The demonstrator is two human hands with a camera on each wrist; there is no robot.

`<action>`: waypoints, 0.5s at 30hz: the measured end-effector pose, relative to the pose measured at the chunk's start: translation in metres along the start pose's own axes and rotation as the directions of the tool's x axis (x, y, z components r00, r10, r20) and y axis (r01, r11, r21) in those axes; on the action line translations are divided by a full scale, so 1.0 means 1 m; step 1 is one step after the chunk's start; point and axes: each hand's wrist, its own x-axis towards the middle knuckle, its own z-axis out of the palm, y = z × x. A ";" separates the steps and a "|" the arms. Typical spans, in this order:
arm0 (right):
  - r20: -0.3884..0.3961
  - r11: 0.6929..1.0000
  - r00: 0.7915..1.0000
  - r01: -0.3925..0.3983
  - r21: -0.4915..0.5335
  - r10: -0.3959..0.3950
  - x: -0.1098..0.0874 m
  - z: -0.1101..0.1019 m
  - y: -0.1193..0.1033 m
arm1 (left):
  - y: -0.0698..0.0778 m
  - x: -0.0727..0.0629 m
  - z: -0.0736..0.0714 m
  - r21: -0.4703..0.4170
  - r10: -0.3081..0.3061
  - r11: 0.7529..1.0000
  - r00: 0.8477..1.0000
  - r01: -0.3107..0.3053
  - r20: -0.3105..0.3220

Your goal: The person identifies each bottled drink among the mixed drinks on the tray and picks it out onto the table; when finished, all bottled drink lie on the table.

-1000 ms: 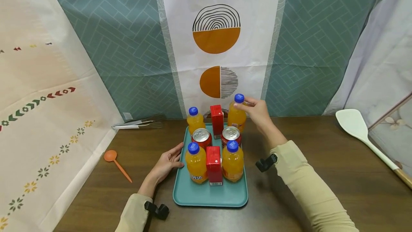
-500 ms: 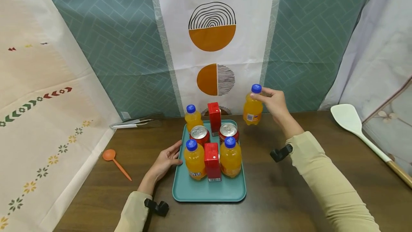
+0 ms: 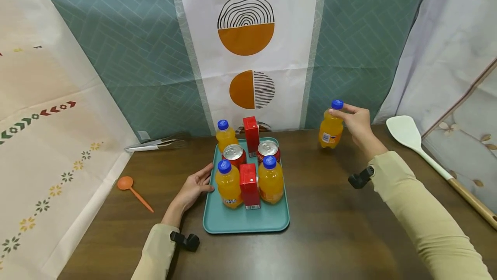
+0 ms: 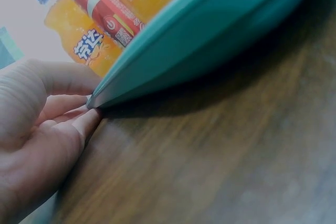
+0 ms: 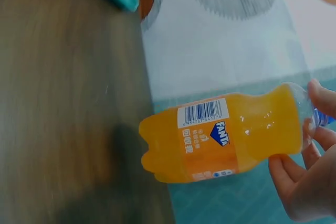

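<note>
Now the right hand (image 3: 359,120) has an orange soda bottle (image 3: 331,130) by the neck, thumb and fingers pinched in just below the blue cap! It's out to the right of the tray (image 3: 246,225), well apart from it, close to upright near the back of the table (image 3: 326,237); whether its base touches the wood, I can't tell. The right wrist view gives us the label: Fanta, barcode and all.

Over on the other side, the left hand (image 3: 192,188) pinches the tray's left rim between thumb and fingers. And what a line-up on board: three more orange bottles (image 3: 229,188), one back left and two in front; two red cans (image 3: 234,152) side by side in the middle; two red cartons (image 3: 249,187), one at the back, one between the front bottles.

Out wide, an orange spoon (image 3: 125,183) lies left of the left hand, metal utensils (image 3: 153,145) sit behind it, and a white spatula (image 3: 405,131) with a wooden handle leans out right.
</note>
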 end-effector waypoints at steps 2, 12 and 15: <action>-0.010 1.000 1.000 -0.003 -0.019 0.003 0.005 -0.006 0.001 | 0.001 0.000 -0.002 0.001 0.007 1.000 1.000 -0.007 -0.009; -0.020 0.988 0.995 -0.095 -0.118 0.093 0.012 -0.051 0.025 | 0.001 -0.002 0.001 -0.021 0.005 1.000 1.000 -0.005 -0.002; -0.049 0.984 0.994 -0.104 -0.146 0.097 0.010 -0.059 0.033 | 0.002 -0.002 0.000 -0.020 0.011 1.000 1.000 -0.011 -0.012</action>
